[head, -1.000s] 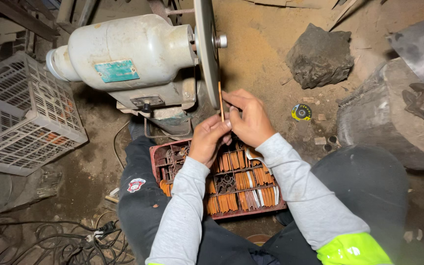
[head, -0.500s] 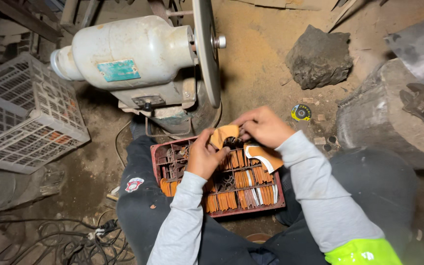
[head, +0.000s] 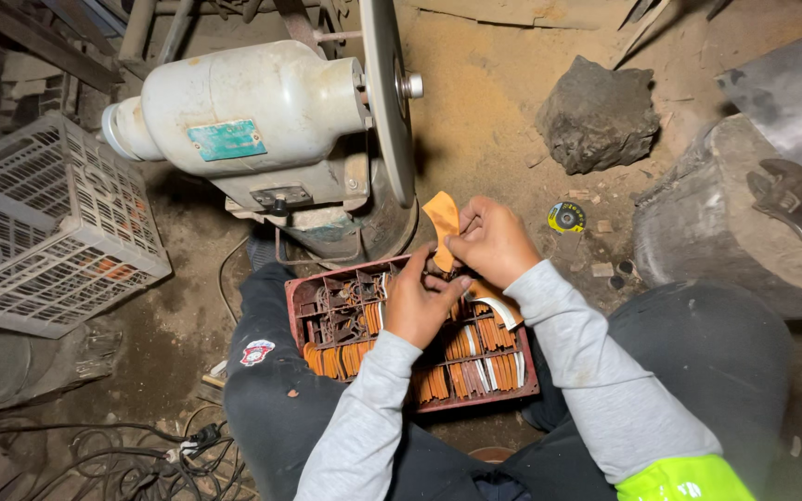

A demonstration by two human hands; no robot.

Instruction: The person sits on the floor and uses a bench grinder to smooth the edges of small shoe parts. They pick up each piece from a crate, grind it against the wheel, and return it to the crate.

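A red compartment tray point(head: 529, 371) rests on my lap, filled with several thin orange and white pieces. My right hand point(head: 494, 243) pinches a flat orange piece point(head: 442, 219) and lifts it above the tray's far edge. My left hand point(head: 420, 301) hovers over the tray's middle, its fingertips touching the lower end of the same orange piece. Just beyond both hands stands a white bench grinder point(head: 252, 121) with a thin grey disc point(head: 388, 93) seen edge-on.
A white plastic crate point(head: 39, 232) lies to the left. A dark rock point(head: 598, 116) sits on the dusty ground ahead. A grey block point(head: 717, 232) with a wrench point(head: 795, 218) on it stands at right. Cables point(head: 132, 459) coil at lower left. A small yellow-rimmed disc point(head: 565, 217) lies nearby.
One second ago both hands held a thin piece up at the grinder disc. They dropped to the tray, and now the right hand lifts a wider orange piece.
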